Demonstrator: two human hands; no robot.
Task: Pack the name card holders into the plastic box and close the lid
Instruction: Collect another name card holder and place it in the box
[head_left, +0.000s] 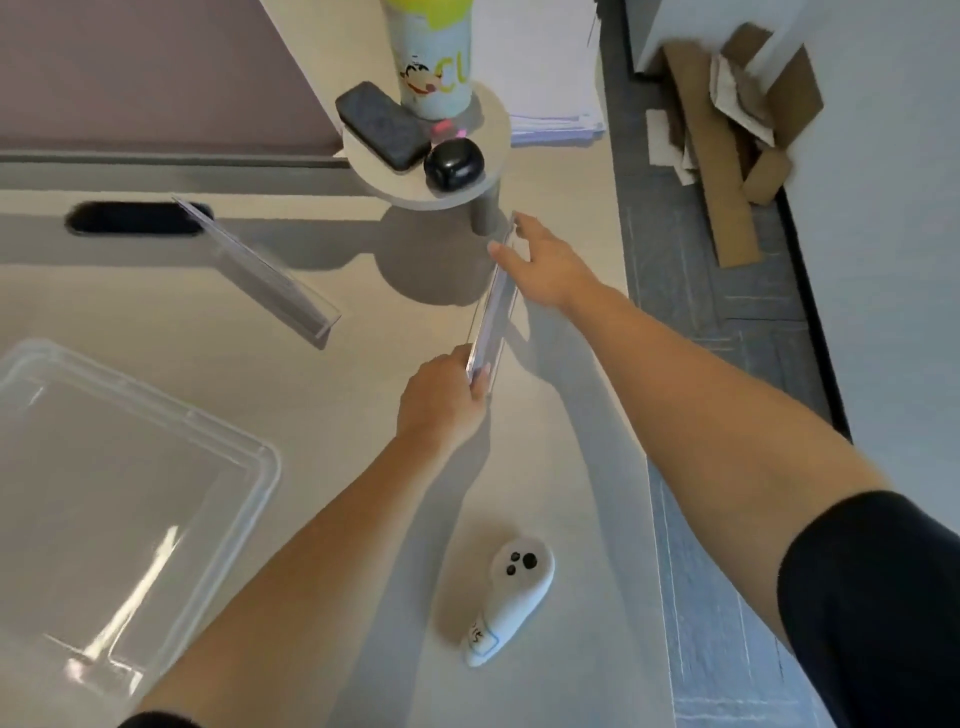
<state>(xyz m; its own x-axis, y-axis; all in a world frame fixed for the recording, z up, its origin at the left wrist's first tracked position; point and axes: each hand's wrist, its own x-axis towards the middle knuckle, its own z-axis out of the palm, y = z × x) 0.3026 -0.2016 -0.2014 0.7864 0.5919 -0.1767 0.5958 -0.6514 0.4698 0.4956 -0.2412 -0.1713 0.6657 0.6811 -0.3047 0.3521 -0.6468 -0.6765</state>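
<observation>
Surface: a beige desk (311, 395), with grey floor past its right edge.
Held holder (493, 306): clear and edge-on, near the desk's right edge, spanning between both hands.
Left hand (441, 405): grips the near end, fingers curled round it.
Right hand (545, 270): pinches the far end between thumb and fingers.
Second holder (260, 265): stands towards the rear left, beside a cable slot (135, 218).
Plastic box (260, 457): clear, at the left edge; possibly only its lid.
Controller (511, 597): white, near the front edge.

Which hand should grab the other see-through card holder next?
The left hand. The standing card holder is on its side, near the plastic box; the right hand would probably have to cross the held card holder.
</observation>
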